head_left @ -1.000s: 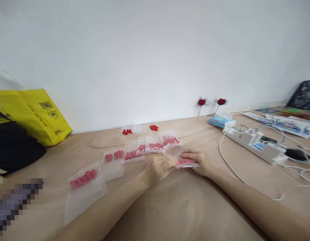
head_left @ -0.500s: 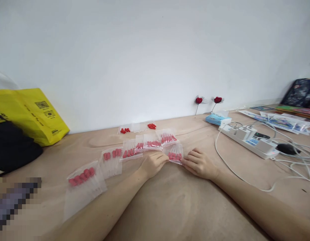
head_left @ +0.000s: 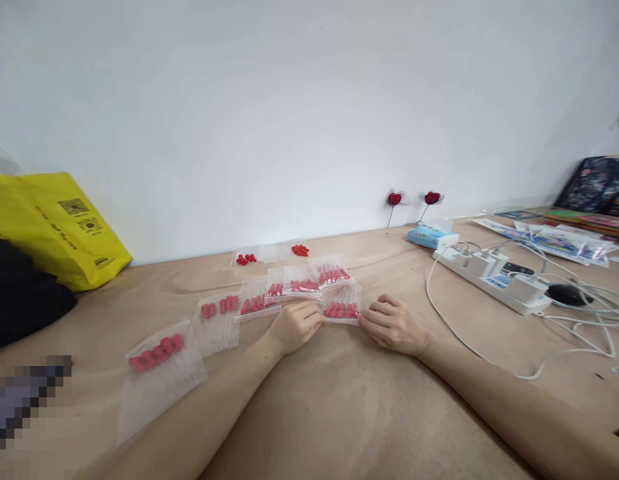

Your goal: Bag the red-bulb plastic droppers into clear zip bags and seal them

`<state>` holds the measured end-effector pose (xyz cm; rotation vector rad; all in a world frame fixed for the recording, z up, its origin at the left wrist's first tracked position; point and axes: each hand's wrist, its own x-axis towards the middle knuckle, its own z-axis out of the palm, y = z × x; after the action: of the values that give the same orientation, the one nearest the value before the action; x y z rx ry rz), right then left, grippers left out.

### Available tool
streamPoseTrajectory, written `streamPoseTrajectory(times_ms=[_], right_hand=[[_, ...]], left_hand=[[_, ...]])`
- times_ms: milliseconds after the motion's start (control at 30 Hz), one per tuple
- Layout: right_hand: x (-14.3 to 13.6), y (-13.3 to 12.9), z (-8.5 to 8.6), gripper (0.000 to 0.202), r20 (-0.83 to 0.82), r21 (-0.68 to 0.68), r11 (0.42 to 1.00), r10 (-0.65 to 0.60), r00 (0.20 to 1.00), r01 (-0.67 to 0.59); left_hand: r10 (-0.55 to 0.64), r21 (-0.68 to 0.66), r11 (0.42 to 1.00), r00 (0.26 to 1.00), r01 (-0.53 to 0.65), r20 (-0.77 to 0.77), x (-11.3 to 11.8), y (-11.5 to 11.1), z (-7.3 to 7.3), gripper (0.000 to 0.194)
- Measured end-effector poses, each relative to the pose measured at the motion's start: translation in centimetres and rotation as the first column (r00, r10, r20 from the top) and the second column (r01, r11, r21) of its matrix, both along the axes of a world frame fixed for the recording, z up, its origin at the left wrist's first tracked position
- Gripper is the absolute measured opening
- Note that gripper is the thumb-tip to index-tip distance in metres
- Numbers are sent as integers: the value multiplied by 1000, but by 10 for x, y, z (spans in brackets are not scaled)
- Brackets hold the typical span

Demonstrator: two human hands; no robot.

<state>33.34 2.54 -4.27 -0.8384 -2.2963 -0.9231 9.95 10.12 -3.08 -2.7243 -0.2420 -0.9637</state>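
A small clear zip bag [head_left: 341, 309] with several red pieces in it lies flat between my hands, its sealed edge towards me. My left hand [head_left: 295, 327] has its fingers closed at the left corner of that edge. At the right corner, my right hand [head_left: 393, 325] pinches the same edge with curled fingers. Just beyond lie more zip bags with red pieces: an overlapping bag [head_left: 302, 283] and another bag [head_left: 333, 272]. To the left are fanned stacks of bags, a nearer stack [head_left: 162, 373] and a farther stack [head_left: 217, 325], also holding red pieces.
Against the wall lie further bags with red pieces [head_left: 299, 251]. A yellow bag [head_left: 64, 227] and a black cloth item [head_left: 29, 293] stand left. On the right are a tissue pack [head_left: 432, 236], a power strip [head_left: 494, 280] with white cables, printed sheets [head_left: 564, 241] and two red roses [head_left: 394, 199].
My hands have drawn slightly apart along the bag's edge, the left one moving left. The edge now lies straighter and more level. The whole view has shifted a little.
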Motion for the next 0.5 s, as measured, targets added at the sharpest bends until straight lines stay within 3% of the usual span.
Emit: streamPoseTrajectory(times_ms=[167,300,500], right_hand=[[-7,-1,4,20,-78,-31,999,-25,997,23],[-18,-1,6,20,-155,-46,999,-24,988,17],[-25,2,4,20,-174,-36,999,-12,985,5]], left_hand=[[40,-27,999,996,-38,84,7,-6,2,19],[5,-32,999,992,-1,128,19,-12,0,12],[-46,104,994,996,38,79,26,-12,0,16]])
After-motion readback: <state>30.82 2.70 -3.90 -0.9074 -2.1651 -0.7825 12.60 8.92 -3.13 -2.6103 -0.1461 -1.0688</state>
